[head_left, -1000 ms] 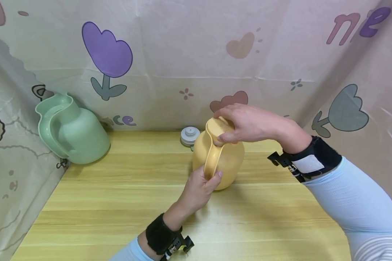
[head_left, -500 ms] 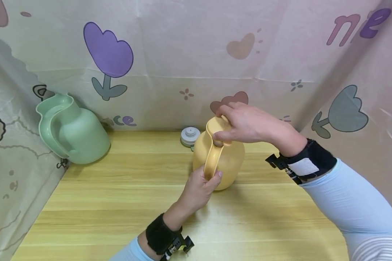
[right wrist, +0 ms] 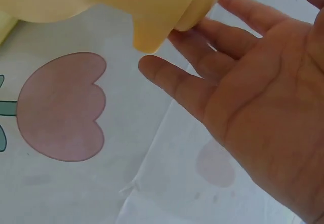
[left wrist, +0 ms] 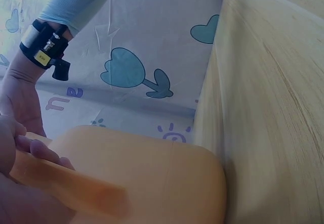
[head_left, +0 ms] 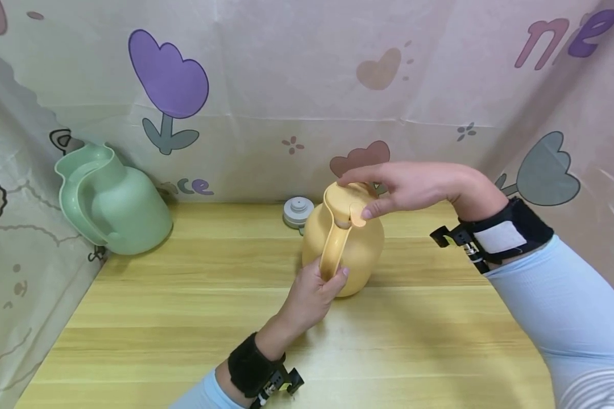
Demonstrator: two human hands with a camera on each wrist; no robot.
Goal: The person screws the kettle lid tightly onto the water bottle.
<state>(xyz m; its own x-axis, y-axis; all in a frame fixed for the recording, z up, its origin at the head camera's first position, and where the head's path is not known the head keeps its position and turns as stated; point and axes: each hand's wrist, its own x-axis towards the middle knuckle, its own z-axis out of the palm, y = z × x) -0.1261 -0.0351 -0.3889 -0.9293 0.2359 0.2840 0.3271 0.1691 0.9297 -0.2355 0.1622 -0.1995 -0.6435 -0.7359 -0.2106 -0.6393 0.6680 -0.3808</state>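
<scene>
A yellow jug (head_left: 358,255) with a round lid (head_left: 343,199) stands on the table. My left hand (head_left: 312,295) grips its handle (head_left: 334,247), fingers curled round and thumb on the right side. Over the lid reaches my right hand (head_left: 414,184), its fingers stretched across the far side and its thumb at the lid's small tab (head_left: 358,216). In the right wrist view the fingers of the right hand (right wrist: 248,67) lie loosely extended by the lid, the little finger apart from the jug. The left wrist view shows the jug's side (left wrist: 147,168) and handle (left wrist: 71,183) close up.
A green jug (head_left: 123,204) stands at the back left, by the patterned cloth wall. Behind the yellow jug sits a round grey stopper-like cap (head_left: 298,212). The wooden table (head_left: 194,329) meets cloth walls at the back and left.
My right hand has shifted to the right across the lid; its fingers have straightened and its thumb has slid from the lid's left part to the tab. The left hand holds still.
</scene>
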